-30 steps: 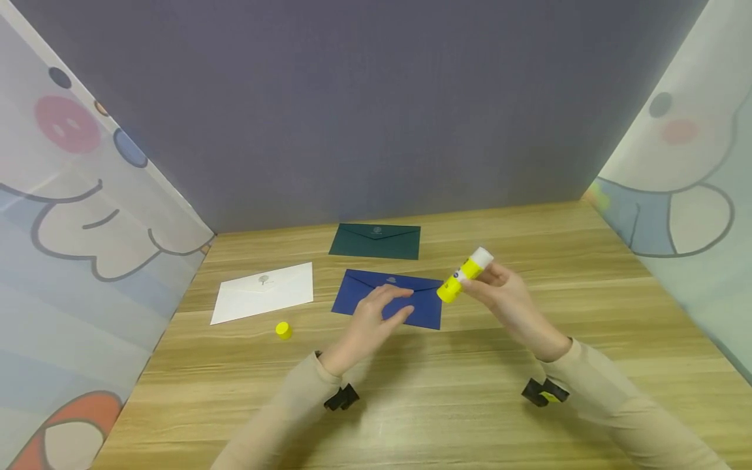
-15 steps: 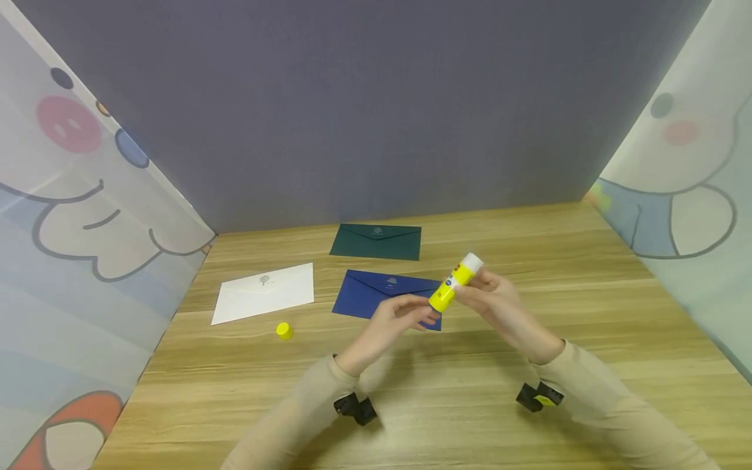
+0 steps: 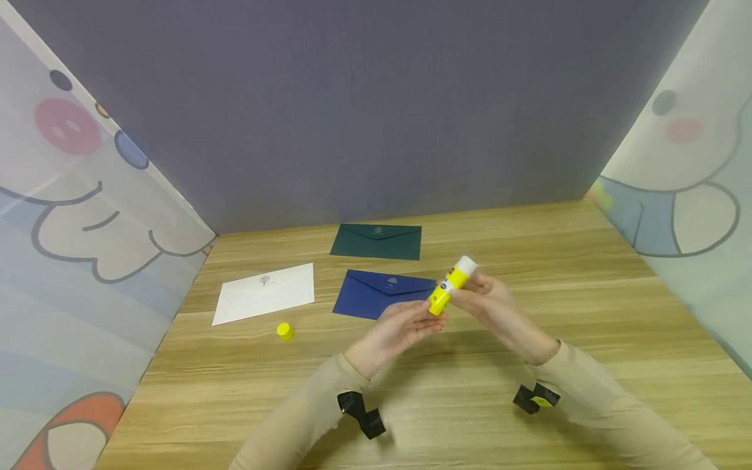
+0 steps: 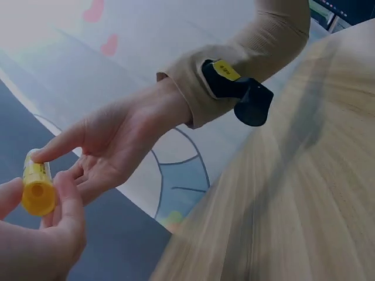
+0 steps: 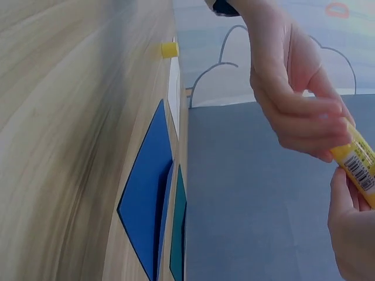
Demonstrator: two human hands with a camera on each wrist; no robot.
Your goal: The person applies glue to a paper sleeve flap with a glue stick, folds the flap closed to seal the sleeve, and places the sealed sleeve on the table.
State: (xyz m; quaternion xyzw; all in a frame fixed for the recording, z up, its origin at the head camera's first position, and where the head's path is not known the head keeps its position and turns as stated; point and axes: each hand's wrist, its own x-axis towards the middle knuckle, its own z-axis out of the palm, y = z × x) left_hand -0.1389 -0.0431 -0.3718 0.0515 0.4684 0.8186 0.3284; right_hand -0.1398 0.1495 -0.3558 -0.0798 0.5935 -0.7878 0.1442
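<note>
A yellow glue stick [image 3: 449, 287] with a white upper end is held tilted above the table, over the right part of the blue envelope [image 3: 367, 295]. My right hand [image 3: 499, 313] grips its barrel from the right with thumb and fingers. At the yellow lower end, my left hand [image 3: 396, 331] pinches the base; the left wrist view shows thumb and a finger on either side of the round base [image 4: 38, 202]. A printed barcode [image 5: 358, 171] faces the right wrist camera. The yellow cap [image 3: 284, 331] stands apart on the table, left of my left hand.
A white envelope [image 3: 264, 295] lies at the left of the wooden table [image 3: 470, 418], beyond the cap. Farther back is a dark green envelope [image 3: 376, 243], near the grey back panel [image 3: 376, 117]. Cartoon-printed curtains [image 3: 76, 261] flank both sides.
My left hand has moved right and taken hold of the base of the glue stick. My right hand has brought the stick slightly left and lower. Envelopes and cap have stayed put.
</note>
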